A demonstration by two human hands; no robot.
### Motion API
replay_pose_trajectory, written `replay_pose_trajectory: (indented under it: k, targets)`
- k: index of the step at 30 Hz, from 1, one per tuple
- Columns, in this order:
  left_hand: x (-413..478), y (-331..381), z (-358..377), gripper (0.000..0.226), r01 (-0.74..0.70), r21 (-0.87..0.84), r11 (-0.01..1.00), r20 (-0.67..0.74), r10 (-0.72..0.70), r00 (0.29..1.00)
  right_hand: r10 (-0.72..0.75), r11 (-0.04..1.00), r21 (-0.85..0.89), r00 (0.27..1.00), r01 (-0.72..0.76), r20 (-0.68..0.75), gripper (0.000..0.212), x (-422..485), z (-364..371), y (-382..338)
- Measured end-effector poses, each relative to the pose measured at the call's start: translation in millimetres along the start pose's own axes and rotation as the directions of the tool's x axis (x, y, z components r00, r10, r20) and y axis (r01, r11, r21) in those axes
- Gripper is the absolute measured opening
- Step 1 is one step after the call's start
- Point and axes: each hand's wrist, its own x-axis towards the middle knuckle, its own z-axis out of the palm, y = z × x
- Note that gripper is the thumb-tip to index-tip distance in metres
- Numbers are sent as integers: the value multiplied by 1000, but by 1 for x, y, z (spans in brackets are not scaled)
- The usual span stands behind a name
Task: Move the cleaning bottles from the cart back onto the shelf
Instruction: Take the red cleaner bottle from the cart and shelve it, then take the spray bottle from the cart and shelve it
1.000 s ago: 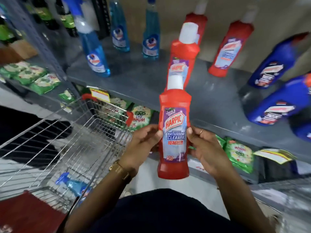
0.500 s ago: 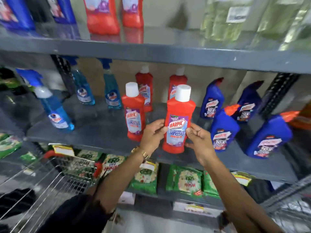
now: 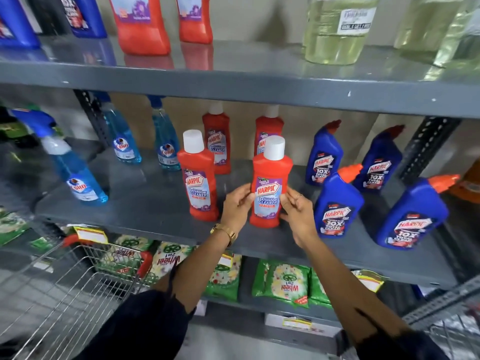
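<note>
A red Harpic bathroom cleaner bottle (image 3: 270,178) with a white cap stands upright on the grey middle shelf (image 3: 155,211), near its front edge. My left hand (image 3: 237,206) grips its left side and my right hand (image 3: 298,211) grips its right side at label height. Another red bottle (image 3: 198,178) stands just left of it, and two more stand behind. The wire cart (image 3: 78,289) with red handle ends sits at the lower left; its inside is mostly out of view.
Blue Colin spray bottles (image 3: 78,178) stand at the shelf's left, blue Harpic toilet cleaners (image 3: 337,206) at its right, close to my right hand. The upper shelf (image 3: 259,81) overhangs with red, blue and clear bottles. Green detergent packs (image 3: 285,284) fill the shelf below.
The view has risen from the cart to the shelf. Both hands carried the red bottle up and forward, and it now stands on the middle shelf beside the other red bottle.
</note>
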Motion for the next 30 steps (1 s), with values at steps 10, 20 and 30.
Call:
replay_pose_trajectory:
  k: [10,20,30]
  targets:
    - [-42,-16,-25,42,113,-25,993,-58,-115,992,-244,960,-228,880,161,-407,28,-70,39,24]
    - [-220,-63,-209,21,262,176,949,-512,-139,848,-84,786,-528,901,322,425,24,-178,222,84]
    - [-425,-204,-351,31,981,48,188,-647,-743,174,306,480,-613,536,627,787,34,-250,389,165]
